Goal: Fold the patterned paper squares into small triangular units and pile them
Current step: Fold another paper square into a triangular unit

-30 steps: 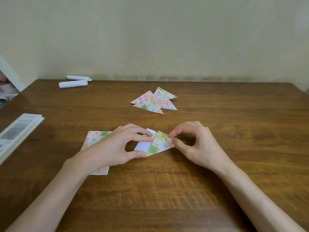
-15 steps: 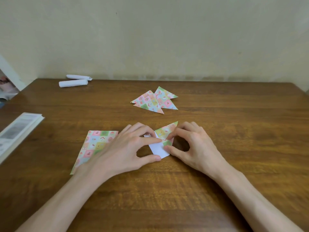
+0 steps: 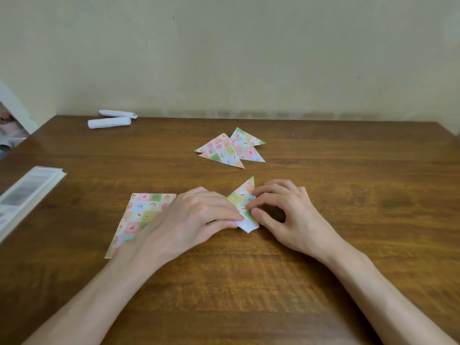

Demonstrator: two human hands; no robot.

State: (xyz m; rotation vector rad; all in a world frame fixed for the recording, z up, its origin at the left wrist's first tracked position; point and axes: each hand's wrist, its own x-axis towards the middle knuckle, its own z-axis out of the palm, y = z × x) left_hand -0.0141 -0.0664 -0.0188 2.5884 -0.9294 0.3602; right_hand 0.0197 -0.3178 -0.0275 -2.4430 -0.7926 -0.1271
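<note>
A half-folded patterned paper (image 3: 242, 199) lies on the wooden table (image 3: 348, 195), its point aimed away from me and a white flap (image 3: 248, 225) showing at its near end. My left hand (image 3: 189, 220) lies flat, with its straight fingers and thumb pressing the paper's left edge. My right hand (image 3: 291, 215) has curled fingers; its index tip and thumb pinch the paper's right side. A stack of unfolded patterned squares (image 3: 142, 215) sits partly under my left wrist. Farther back lies a pile of folded triangles (image 3: 229, 149).
Two white paper rolls (image 3: 109, 122) lie at the far left by the wall. A book (image 3: 27, 192) sits at the table's left edge, with magazines (image 3: 10, 130) beyond it. The wall runs along the table's far edge.
The paper has turned from lying sideways to pointing away from me, with the white flap now at the near end. My left hand has flattened onto it and slid right, uncovering more of the stack.
</note>
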